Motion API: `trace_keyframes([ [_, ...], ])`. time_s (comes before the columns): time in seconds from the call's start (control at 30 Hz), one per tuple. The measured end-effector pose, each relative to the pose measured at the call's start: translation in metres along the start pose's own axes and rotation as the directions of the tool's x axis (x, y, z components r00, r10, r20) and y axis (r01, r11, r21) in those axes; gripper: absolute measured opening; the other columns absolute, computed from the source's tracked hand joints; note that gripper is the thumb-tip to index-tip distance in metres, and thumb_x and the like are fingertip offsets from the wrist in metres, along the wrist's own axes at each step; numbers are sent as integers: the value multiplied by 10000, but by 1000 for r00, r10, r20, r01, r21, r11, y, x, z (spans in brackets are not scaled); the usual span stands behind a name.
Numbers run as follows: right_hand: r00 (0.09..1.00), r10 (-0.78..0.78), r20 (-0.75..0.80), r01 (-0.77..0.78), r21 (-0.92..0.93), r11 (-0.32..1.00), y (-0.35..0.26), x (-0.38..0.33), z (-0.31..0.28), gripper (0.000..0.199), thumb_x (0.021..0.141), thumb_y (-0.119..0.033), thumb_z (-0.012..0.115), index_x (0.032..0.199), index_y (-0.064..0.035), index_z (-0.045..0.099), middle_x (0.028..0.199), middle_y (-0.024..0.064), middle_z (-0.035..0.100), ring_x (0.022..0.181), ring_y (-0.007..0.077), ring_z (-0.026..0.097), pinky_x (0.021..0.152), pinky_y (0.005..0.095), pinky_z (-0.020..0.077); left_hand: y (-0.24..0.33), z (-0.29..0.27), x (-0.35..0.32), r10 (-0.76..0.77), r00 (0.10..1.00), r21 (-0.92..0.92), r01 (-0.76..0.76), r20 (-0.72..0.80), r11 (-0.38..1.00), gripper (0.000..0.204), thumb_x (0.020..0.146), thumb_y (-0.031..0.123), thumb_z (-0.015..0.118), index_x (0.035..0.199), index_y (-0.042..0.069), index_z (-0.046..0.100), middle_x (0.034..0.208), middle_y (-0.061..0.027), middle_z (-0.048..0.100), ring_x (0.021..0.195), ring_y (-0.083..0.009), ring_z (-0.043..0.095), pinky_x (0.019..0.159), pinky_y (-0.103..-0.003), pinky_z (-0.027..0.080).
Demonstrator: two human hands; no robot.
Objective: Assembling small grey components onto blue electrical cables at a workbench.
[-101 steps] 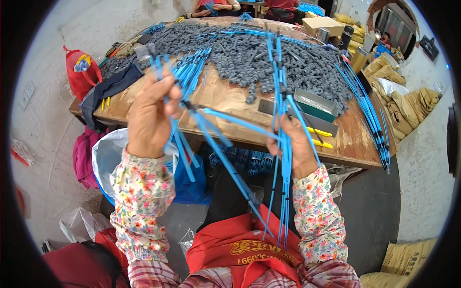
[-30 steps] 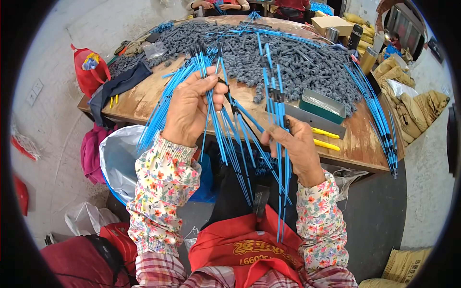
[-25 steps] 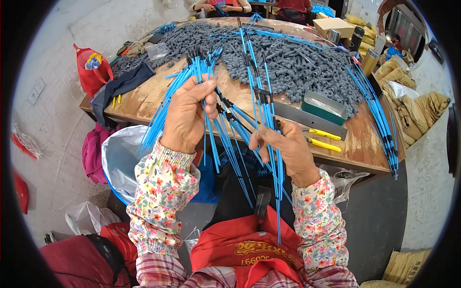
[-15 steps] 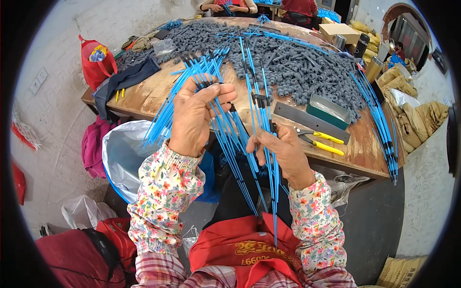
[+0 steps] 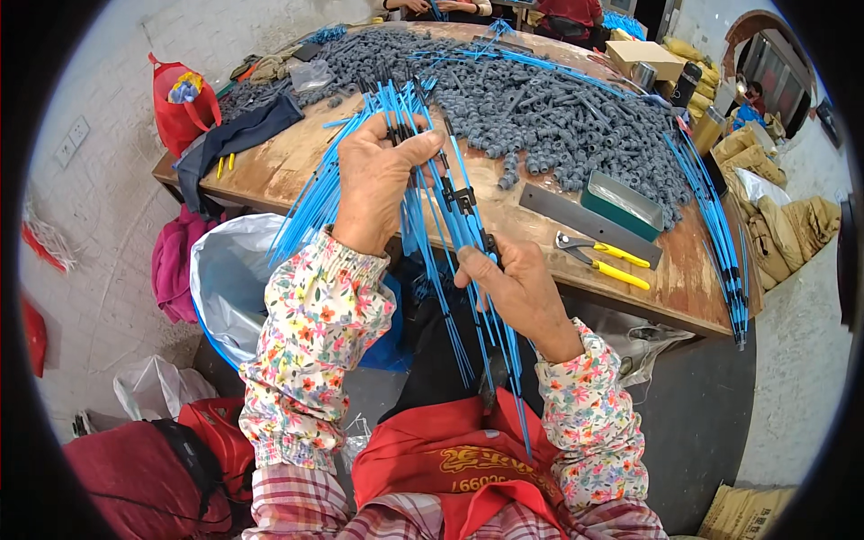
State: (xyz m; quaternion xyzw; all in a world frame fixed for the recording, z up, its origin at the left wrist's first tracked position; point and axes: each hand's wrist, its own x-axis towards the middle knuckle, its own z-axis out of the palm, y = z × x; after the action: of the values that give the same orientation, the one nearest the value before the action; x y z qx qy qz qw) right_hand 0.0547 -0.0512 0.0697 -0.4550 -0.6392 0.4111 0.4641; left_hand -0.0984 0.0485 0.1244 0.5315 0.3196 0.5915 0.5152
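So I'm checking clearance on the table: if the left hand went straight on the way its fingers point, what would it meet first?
Probably the heap of grey plastic parts on the wooden table; the left hand points up and away over it, though depth is unclear.

The left hand (image 5: 373,184) is sitting at upper centre, gripping a fan of thin rods (image 5: 315,202) spreading toward the lower left. The right hand (image 5: 517,288) is sitting lower and to the right, pinching rods running down to the bottom centre. Behind both, the table (image 5: 297,162) is filling the upper frame, a heap of small parts (image 5: 558,117) lying across its top. Pliers (image 5: 598,261) are lying right of the right hand, a tin (image 5: 621,202) just above them.
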Motion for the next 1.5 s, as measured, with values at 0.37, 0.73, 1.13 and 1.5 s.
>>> trace_keyframes([
  [0.37,995,-21,-97,2,-186,983,15,-7,-10,373,953,-327,512,858,23,600,668,47,599,487,85,510,453,248,412,-1,-4,1,12,1000,76,-11,-8,997,156,788,37,684,911,5,594,692,-80,640,515,-144,623,436,-231,480],
  [0.73,909,-366,-199,150,-664,733,6,-24,-11,246,882,-219,580,769,-1,574,667,165,533,614,368,533,541,422,404,1,-22,8,-96,995,95,94,22,991,110,845,96,659,918,35,604,698,-39,616,590,-131,623,525,-257,533],
  [1.13,967,-60,-247,13,-188,982,-10,-15,-33,308,952,-233,492,806,17,597,607,18,505,512,92,457,478,226,349,8,-50,-4,-297,952,-305,305,74,902,102,887,92,600,971,45,567,841,-81,641,743,-188,657,645,-326,562],
  [1.5,985,-119,127,81,272,959,-21,42,6,376,979,-312,463,821,-4,610,586,-26,490,510,42,447,454,195,374,21,-58,-22,-238,959,-198,266,155,944,88,896,55,549,983,41,557,900,-123,657,812,-213,667,709,-333,562],
])
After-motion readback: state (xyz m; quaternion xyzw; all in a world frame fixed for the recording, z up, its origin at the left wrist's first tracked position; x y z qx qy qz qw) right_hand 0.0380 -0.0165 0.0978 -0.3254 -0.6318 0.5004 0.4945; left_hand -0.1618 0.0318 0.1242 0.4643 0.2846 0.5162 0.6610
